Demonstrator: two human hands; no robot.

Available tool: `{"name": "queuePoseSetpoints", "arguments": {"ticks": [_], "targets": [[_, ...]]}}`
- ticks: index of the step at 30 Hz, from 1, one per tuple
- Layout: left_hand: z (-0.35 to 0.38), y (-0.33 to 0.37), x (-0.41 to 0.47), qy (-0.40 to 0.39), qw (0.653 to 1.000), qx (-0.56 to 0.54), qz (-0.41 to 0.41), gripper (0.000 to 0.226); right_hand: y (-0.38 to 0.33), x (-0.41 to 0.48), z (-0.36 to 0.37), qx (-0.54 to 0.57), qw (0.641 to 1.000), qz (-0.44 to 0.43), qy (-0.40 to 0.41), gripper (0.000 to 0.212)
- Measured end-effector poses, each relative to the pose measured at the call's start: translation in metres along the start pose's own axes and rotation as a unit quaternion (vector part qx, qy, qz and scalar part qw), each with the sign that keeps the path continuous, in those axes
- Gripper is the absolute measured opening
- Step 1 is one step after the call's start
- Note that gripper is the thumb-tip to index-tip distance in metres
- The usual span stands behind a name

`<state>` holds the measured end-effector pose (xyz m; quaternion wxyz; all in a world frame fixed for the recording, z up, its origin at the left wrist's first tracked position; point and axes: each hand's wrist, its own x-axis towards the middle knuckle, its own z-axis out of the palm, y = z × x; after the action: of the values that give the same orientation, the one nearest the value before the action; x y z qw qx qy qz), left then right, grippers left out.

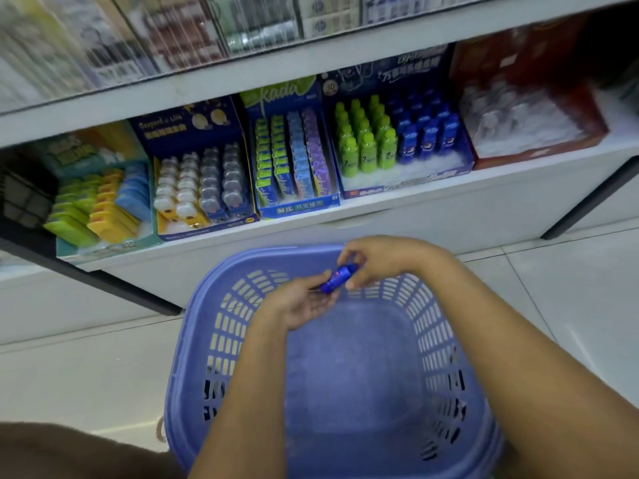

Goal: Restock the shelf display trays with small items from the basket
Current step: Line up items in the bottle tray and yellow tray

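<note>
White shelving fills the background, and its lower shelf (449,188) carries a row of display trays above a pale tiled floor (86,368). A purple basket (193,326) sits on the floor just in front of that shelf, and its bottom looks bare from this angle. Both hands meet over the basket's far rim, sharing one small blue bottle (338,277). The left hand (304,302) lies palm up under the bottle's lower end, fingers loosely curled, more a cradle than a firm grip; the right hand (380,259) has its grip closed on the upper end, pinching it between thumb and fingertips. The bottle's long axis runs on a slant, low toward the left hand and rising toward the right hand and the shelf. The matching tray (408,178) holds green bottles (363,140) on its left side and blue bottles (427,129) on its right, all standing upright, with bare white space along the tray's front edge. That tray lies ahead of the hands and a little to the right, so the right hand is the nearer one and already holds the end that points that way. My judgement is that the bottle needs turning upright before it goes into the front edge of the blue side, and this looks like the last item to place
</note>
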<state>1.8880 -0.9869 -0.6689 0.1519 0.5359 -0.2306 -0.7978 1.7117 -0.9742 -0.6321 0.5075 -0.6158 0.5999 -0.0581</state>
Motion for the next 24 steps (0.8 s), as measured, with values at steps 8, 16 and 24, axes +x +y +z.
{"name": "queuePoseSetpoints", "arguments": {"ticks": [8,16,24], "targets": [[0.083,0.017,-0.033,-0.165,0.973,0.042,0.156,0.022,0.008,-0.073,-0.068,0.272,0.948,-0.099,0.129,0.016],[0.12,0.055,-0.038,-0.098,0.915,0.207,0.332,0.014,0.02,-0.099,-0.096,0.297,0.913,-0.155,0.235,0.017],[0.128,0.1,-0.021,-0.051,0.908,0.162,0.384,0.004,0.043,-0.068,-0.094,0.262,0.912,-0.069,0.308,0.016]]}}
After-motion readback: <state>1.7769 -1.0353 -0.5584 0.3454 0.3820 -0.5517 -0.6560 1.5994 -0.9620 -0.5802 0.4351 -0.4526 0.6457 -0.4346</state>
